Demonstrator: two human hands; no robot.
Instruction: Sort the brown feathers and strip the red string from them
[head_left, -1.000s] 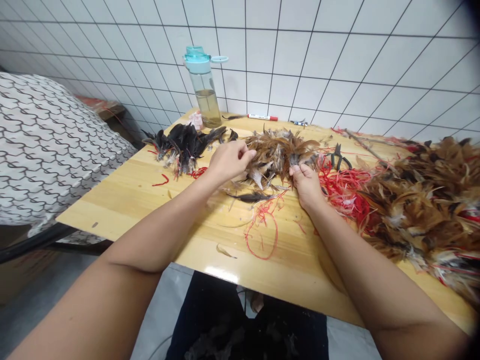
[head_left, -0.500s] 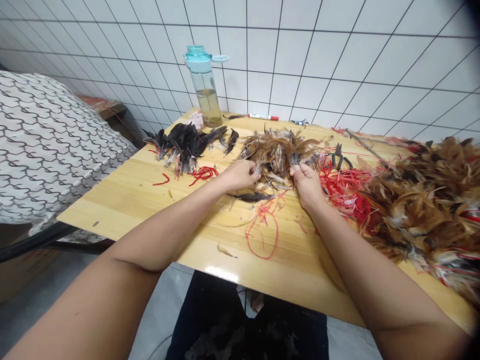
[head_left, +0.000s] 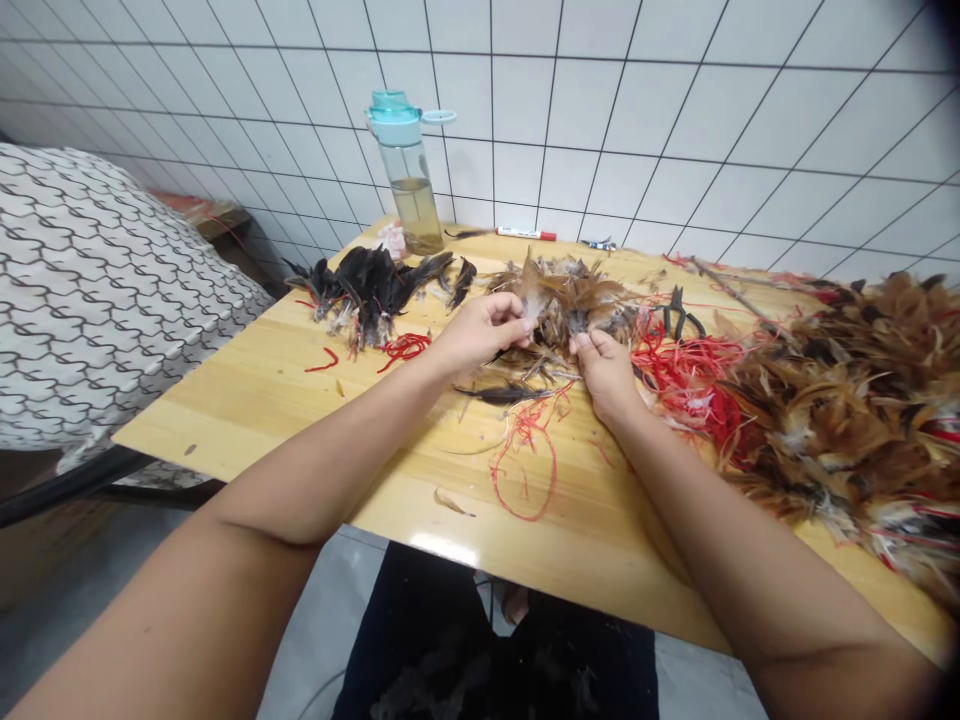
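My left hand (head_left: 491,328) pinches a brown feather (head_left: 532,290) with a pale fluffy base, raised a little above the table. In my right hand (head_left: 606,368), thumb and finger are closed on a bunch of brown feathers (head_left: 592,300) at its quill end. Behind both hands lies a loose pile of brown feathers (head_left: 555,270), partly hidden by what I hold. A dark feather (head_left: 504,394) rests on the wood in front of my hands, close to a loop of thin red string (head_left: 553,480).
Bundles of black feathers (head_left: 375,285) lie left, beside red cord (head_left: 406,347). A water bottle (head_left: 416,200) stands at the back, near a marker (head_left: 525,235). To the right are pliers (head_left: 681,315), tangled red string (head_left: 697,385) and a big heap of brown feathers (head_left: 847,390).
My left hand has lifted from the pile, moving slightly up and right, with a feather now upright in its fingers. My right hand has shifted slightly left, still holding its bunch.
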